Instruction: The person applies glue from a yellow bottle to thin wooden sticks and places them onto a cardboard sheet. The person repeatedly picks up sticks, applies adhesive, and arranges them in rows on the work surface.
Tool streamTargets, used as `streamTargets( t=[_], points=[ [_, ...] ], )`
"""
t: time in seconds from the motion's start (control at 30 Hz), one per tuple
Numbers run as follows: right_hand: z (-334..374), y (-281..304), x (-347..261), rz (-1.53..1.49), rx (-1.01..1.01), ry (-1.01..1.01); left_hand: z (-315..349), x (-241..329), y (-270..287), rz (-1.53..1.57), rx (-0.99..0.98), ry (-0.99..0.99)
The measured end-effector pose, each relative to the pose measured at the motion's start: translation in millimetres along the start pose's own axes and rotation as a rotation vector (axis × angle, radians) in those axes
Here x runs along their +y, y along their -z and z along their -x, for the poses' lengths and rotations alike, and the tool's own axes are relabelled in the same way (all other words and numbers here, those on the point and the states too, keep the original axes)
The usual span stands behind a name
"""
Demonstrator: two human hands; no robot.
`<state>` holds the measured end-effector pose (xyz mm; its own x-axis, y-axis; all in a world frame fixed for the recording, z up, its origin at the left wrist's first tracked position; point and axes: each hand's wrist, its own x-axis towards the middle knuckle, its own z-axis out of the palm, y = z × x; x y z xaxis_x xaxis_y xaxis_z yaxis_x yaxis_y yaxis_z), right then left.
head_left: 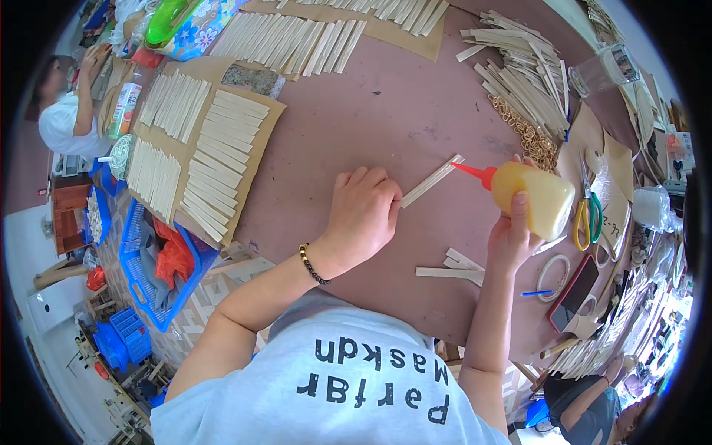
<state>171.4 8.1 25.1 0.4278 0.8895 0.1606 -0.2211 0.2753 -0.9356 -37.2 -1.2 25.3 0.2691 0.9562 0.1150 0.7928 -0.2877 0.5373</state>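
Observation:
My left hand (362, 216) is closed, its fingers pinching the near end of a narrow pale strip (432, 182) that points away to the right. In my right hand (513, 236) is a squeeze bottle (535, 194) of yellowish fluid, tipped on its side. Its red nozzle (475, 173) reaches the strip's far end; whether it touches cannot be made out. A few loose pale strips (449, 271) lie between my forearms, nearer my body.
Rows of strips cover brown cardboard (252, 141) at the left and back. On the right lie a strip pile (523, 81), gold-coloured rings (530, 133), scissors (588, 211), a tape roll (553, 276) and a phone (574, 294). A blue basket (141, 271) stands beyond the left edge. Other people sit nearby.

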Motion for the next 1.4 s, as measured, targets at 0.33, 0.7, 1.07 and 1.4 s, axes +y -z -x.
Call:
streamTargets(
  t=[0.33, 0.7, 1.07, 1.4],
  points=[
    [17, 12, 0, -0.234, 0.083, -0.206, 4, 4, -1, -0.036, -0.008, -0.018],
    [7, 35, -8, -0.546, 0.132, -0.246, -53, -19, 27, -0.293, 0.276, -0.112],
    [7, 30, -15, -0.553, 0.130, -0.217, -129, -98, 19, -0.361, 0.429, 0.122],
    [9, 30, -16, -0.551, 0.153, -0.234, -129, -103, 15, -0.348, 0.371, 0.234]
  ],
)
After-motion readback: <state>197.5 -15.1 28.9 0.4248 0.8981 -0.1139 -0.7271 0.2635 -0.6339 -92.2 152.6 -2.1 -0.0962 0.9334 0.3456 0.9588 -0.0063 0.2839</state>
